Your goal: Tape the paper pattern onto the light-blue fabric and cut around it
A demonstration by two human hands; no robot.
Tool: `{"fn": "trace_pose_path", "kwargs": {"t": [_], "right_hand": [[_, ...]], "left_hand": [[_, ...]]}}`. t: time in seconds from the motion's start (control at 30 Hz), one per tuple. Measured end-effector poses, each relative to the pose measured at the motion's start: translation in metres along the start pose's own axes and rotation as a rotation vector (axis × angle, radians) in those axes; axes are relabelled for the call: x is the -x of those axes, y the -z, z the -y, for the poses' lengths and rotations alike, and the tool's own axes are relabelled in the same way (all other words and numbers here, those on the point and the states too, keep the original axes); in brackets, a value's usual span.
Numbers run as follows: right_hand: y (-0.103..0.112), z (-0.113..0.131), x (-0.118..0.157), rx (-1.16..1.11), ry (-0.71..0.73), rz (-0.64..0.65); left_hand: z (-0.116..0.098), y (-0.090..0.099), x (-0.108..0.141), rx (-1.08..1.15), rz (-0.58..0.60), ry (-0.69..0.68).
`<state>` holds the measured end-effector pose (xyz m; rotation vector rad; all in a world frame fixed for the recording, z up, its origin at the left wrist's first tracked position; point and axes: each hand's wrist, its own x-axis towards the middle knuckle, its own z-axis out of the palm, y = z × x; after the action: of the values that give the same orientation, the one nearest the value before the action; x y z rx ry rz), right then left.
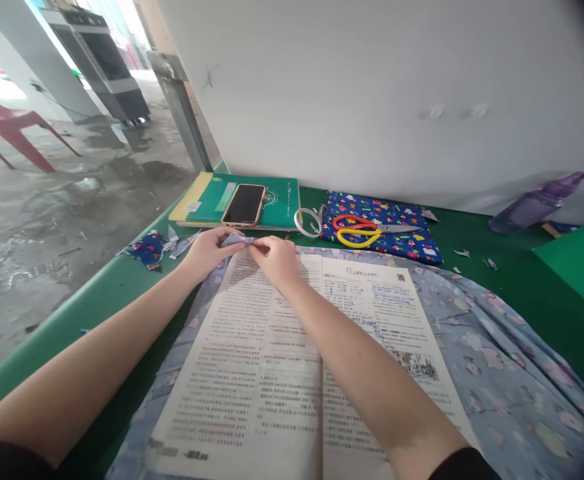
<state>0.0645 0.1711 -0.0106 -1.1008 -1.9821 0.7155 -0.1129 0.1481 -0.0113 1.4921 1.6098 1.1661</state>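
Printed paper (292,373), a big sheet creased down its middle, fills the near ground from six o'clock up toward the centre, and both forearms run across it. It lies on a pale blue patterned cloth (502,373), which spreads beyond it to four o'clock and peeks out at the far top edge.

Both hands meet at that far top edge, around eleven o'clock from the sheet's middle. The left hand (207,252) pinches a small fold of the pale blue cloth just where it pokes past the paper's corner, fingers closed on it. The right hand (277,260) sits just beside it at its three o'clock, fingertips also nipped on the same fold, with the heel of the hand resting on the paper. The pinched fold lies right between the two hands, touching both.

Beyond the hands, at twelve o'clock, a green book (282,200) lies on the green table (522,280) with a phone (244,204) face up on top of it. At one o'clock, a dark blue printed cloth (412,247) carries orange and yellow scissors (359,230), with a white tape roll (306,223) touching its left side. Cloth scraps (149,248) sit at ten o'clock, and a purple bottle (537,203) lies at two o'clock against the wall.
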Motion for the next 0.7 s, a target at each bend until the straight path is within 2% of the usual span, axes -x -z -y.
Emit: {"fn": "trace_pose_path", "kwargs": {"t": [0.33, 0.7], "right_hand": [[-0.007, -0.013, -0.002, -0.11, -0.039, -0.011], [-0.006, -0.013, -0.002, -0.142, -0.051, -0.017]], "left_hand": [[-0.005, -0.001, 0.002, -0.05, -0.006, 0.005], [-0.007, -0.002, 0.003, -0.067, -0.007, -0.012]]}}
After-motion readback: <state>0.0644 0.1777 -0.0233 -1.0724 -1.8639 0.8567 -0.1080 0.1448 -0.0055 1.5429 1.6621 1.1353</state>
